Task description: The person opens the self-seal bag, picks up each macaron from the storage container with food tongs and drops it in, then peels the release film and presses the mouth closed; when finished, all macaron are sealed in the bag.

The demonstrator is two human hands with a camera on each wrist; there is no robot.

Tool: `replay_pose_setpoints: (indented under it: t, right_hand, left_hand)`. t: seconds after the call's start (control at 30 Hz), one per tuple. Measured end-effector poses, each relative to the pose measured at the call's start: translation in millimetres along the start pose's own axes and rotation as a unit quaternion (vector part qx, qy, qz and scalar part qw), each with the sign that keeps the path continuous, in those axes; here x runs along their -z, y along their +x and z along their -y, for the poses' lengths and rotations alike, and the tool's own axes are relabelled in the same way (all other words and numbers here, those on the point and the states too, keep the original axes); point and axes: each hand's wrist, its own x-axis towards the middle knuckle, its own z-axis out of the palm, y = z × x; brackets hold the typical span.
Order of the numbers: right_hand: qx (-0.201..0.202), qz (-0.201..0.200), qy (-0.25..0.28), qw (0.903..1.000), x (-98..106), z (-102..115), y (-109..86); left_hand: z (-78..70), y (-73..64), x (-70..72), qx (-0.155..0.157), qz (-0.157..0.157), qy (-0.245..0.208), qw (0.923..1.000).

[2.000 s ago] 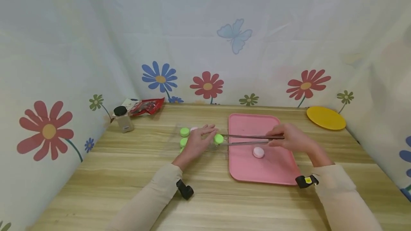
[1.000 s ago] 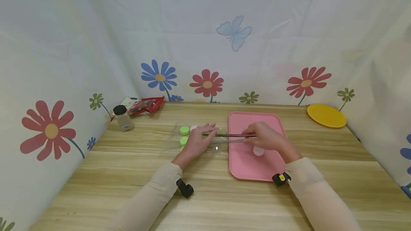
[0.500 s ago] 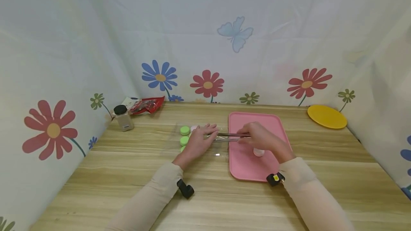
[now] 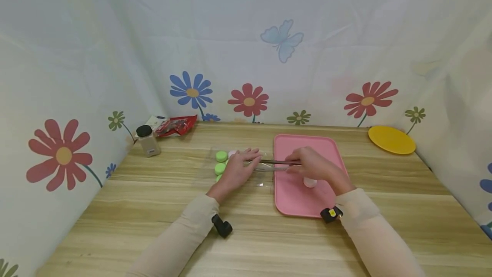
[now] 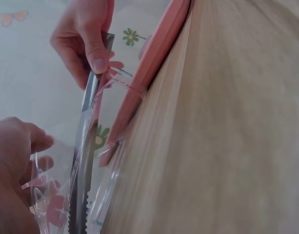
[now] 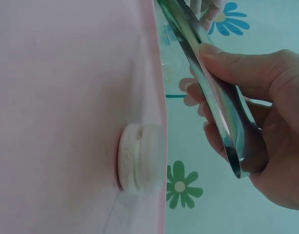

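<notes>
My right hand grips metal tongs above the left part of the pink tray. The tongs reach left into a clear plastic bag; their far ends are hidden under my left hand. That hand holds the bag's upper film, its fingers at the crumpled plastic in the left wrist view. Several green macarons and a pale pink macaron lie in the bag, partly covered by the hand. On the tray, below my right hand, sits another pale pink macaron.
A yellow plate lies at the back right of the wooden table. At the back left stand a black-lidded jar and a red packet. A flower-print curtain hangs around the table.
My right hand has moved left with the tongs, carrying a green macaron into the bag, where it is now hidden. During the last half second both hands stay nearly still.
</notes>
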Motion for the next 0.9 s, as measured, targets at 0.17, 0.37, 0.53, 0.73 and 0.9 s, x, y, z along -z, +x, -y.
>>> replay_pose_setpoints:
  t: [0.17, 0.37, 0.53, 0.73, 0.9]
  right_hand:
    - [-0.008, -0.004, -0.007, 0.9999, 7.2, -5.8, -12.9]
    - [-0.001, -0.030, 0.016, 0.9994, 19.7, -24.0, -37.2]
    - [-0.005, -0.044, 0.030, 0.9986, 35.8, -42.3, -60.9]
    - [-0.008, -0.052, 0.051, 0.9973, 51.7, -65.5, -92.6]
    - [-0.046, -0.062, 0.054, 0.9956, 69.9, -84.9, -121.9]
  left_hand:
    - [0.7, 1.4, -0.9, -0.004, 0.000, -0.003, 1.0000]
    - [2.3, 1.2, -1.1, 0.007, -0.005, -0.002, 1.0000]
    - [1.6, 1.5, 0.5, 0.014, -0.006, -0.004, 0.9999]
    - [1.3, 0.3, 1.0, 0.019, -0.002, -0.001, 0.9998]
    - [2.9, 0.8, -0.3, 0.021, -0.002, -0.007, 0.9998]
